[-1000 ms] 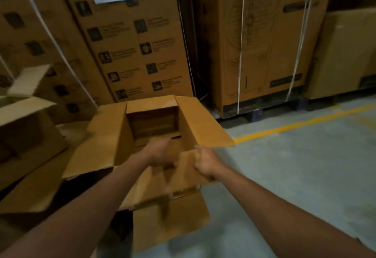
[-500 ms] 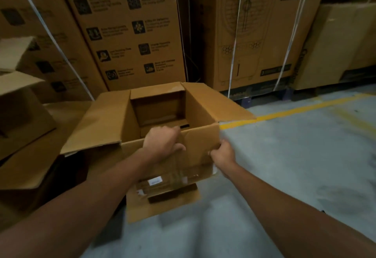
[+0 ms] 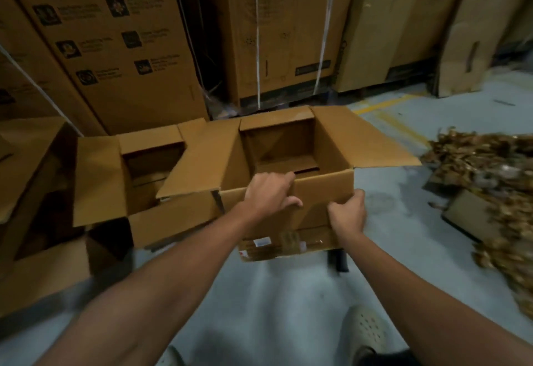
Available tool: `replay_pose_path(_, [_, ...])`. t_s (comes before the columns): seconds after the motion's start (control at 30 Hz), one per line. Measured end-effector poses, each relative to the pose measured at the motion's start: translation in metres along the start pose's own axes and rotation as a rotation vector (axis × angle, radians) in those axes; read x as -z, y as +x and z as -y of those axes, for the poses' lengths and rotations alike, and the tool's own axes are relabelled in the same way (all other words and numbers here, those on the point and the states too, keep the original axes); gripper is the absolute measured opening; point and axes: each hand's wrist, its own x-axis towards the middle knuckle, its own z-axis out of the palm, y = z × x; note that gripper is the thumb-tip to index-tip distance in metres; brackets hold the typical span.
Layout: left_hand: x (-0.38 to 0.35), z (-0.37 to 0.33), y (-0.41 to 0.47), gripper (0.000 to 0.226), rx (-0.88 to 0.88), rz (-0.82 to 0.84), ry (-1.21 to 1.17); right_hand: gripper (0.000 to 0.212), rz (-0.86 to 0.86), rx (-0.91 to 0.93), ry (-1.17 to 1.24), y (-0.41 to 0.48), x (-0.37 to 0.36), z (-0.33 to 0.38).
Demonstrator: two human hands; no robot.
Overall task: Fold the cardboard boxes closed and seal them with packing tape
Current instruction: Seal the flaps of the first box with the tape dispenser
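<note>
Gripping one wall of the open brown cardboard box (image 3: 314,201), your left hand (image 3: 271,192) and right hand (image 3: 347,213) may buckle it. Its splayed flaps could snag.

Brown cardboard box (image 3: 317,189), center frame, upright, top open. L & R flaps spread wide, far flap stands up, near flap hangs down w/ clear tape and a small white label. Second brown box (image 3: 101,178) just left, also open, flaps splayed; first box's L flap overlaps it.
</note>
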Motion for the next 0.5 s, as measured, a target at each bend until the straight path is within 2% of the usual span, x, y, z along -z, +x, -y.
replay_pose_path(0.1, [-0.034, -0.037, -0.018, 0.05, 0.057, 0.08, -0.113, 0.026, 0.024, -0.039, -0.126, -0.004, 0.033, -0.04])
replay_pose_path(0.2, [-0.077, -0.043, -0.053, 0.054, 0.188, 0.203, -0.194, 0.03, 0.328, -0.143, -0.176, -0.01, 0.032, -0.081])
replay_pose_path(0.3, [-0.115, -0.033, -0.096, 0.045, 0.287, 0.301, -0.221, 0.06, 0.564, -0.375, -0.054, -0.029, 0.018, -0.11])
replay_pose_path(0.4, [-0.14, -0.016, -0.133, 0.036, 0.332, 0.365, -0.162, 0.088, 0.752, -0.52, 0.075, -0.054, -0.009, -0.128])
replay_pose_path(0.43, [-0.147, -0.009, -0.141, 0.034, 0.338, 0.391, -0.14, 0.094, 0.796, -0.56, 0.079, -0.061, -0.019, -0.131])
replay_pose_path(0.5, [-0.157, 0.008, -0.151, 0.03, 0.326, 0.452, -0.084, 0.087, 0.812, -0.616, 0.057, -0.069, -0.047, -0.144])
